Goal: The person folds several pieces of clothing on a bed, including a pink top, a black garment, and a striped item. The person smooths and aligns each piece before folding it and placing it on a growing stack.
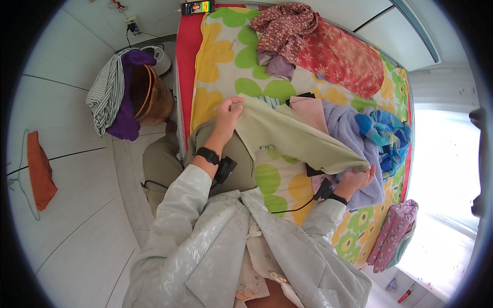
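Observation:
A pale green garment [292, 136] is stretched between my two hands above the bed; its exact kind is unclear. My left hand [229, 117] pinches its upper left corner, beside my knee. At the other end, my right hand [359, 179] grips the narrow far end, fingers closed around the edge. Just beyond and partly beneath the garment lie a lilac fluffy cloth [343, 121] and a folded pink cloth [309, 110]. To their right is a crumpled blue checked cloth [393, 134].
The bed's flowered sheet [267, 185] spreads under the clothes. Farther back lie a maroon patterned garment [285, 25] and red snowflake fabric [341, 56]. A wooden barrel [154, 97] draped with purple cloth [126, 113] stands left. A phone [197, 7] rests at the far corner.

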Action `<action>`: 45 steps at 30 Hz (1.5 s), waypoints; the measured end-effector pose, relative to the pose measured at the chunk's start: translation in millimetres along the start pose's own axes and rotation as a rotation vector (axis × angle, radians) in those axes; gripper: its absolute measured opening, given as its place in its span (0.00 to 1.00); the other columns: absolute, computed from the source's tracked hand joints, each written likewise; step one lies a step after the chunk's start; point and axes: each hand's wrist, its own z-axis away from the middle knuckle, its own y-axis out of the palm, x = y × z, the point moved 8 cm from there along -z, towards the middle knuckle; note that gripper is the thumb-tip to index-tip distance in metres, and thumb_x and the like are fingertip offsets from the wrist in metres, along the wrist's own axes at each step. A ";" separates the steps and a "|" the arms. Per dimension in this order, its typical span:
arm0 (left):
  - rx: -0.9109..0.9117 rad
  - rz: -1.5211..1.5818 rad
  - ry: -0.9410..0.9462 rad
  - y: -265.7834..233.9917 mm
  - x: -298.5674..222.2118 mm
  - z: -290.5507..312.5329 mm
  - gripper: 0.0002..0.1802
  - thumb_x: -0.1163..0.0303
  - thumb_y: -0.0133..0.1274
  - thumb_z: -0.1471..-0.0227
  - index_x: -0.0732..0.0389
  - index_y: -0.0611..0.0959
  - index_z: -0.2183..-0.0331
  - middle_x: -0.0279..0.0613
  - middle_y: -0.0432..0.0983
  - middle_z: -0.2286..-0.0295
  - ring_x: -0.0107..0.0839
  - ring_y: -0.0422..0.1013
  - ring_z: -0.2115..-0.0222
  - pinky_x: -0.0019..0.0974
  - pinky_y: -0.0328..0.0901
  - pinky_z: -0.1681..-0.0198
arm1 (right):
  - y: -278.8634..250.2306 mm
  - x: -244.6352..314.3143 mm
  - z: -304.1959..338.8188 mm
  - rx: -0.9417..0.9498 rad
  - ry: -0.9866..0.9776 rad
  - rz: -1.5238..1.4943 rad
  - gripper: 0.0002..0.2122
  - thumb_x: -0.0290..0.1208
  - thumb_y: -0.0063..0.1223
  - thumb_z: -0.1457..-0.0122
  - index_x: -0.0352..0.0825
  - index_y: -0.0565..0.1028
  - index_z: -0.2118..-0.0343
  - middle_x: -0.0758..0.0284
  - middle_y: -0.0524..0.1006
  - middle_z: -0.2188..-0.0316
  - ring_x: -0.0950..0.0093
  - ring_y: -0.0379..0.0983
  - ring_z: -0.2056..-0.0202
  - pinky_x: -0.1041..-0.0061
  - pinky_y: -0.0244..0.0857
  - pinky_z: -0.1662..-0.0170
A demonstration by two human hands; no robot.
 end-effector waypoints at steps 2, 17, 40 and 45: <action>-0.034 -0.194 0.088 -6.9 -15.0 1.5 0.25 0.80 0.50 0.53 0.63 0.69 0.50 0.40 0.71 0.59 0.27 0.68 0.60 0.31 0.64 0.56 | -0.2 6.0 -1.1 -0.002 -0.046 0.018 0.10 0.22 0.39 0.44 0.38 0.70 0.60 0.65 0.72 0.67 0.70 0.71 0.67 0.74 0.69 0.66; 0.095 -0.693 0.572 32.3 -69.3 35.1 0.10 0.70 0.52 0.49 0.63 0.74 0.64 0.36 0.70 0.72 0.28 0.67 0.72 0.31 0.63 0.67 | 46.5 111.5 34.0 -0.048 -0.621 0.285 0.10 0.23 0.45 0.44 0.27 0.70 0.59 0.63 0.72 0.61 0.74 0.68 0.62 0.76 0.64 0.57; 0.460 0.503 -0.446 41.6 11.3 35.6 0.23 0.51 0.41 0.41 0.57 0.68 0.52 0.44 0.71 0.57 0.42 0.71 0.58 0.54 0.66 0.56 | 114.1 -115.4 256.6 1.555 0.010 0.708 0.41 0.34 0.65 0.57 0.32 0.56 0.40 0.57 0.65 0.48 0.63 0.61 0.47 0.67 0.57 0.45; 0.607 0.518 -0.485 50.2 11.9 44.6 0.23 0.53 0.42 0.41 0.58 0.67 0.51 0.44 0.70 0.56 0.45 0.70 0.56 0.55 0.65 0.53 | 128.9 -111.0 279.5 1.489 -0.096 0.585 0.40 0.33 0.67 0.59 0.31 0.57 0.42 0.57 0.66 0.49 0.64 0.63 0.48 0.67 0.59 0.47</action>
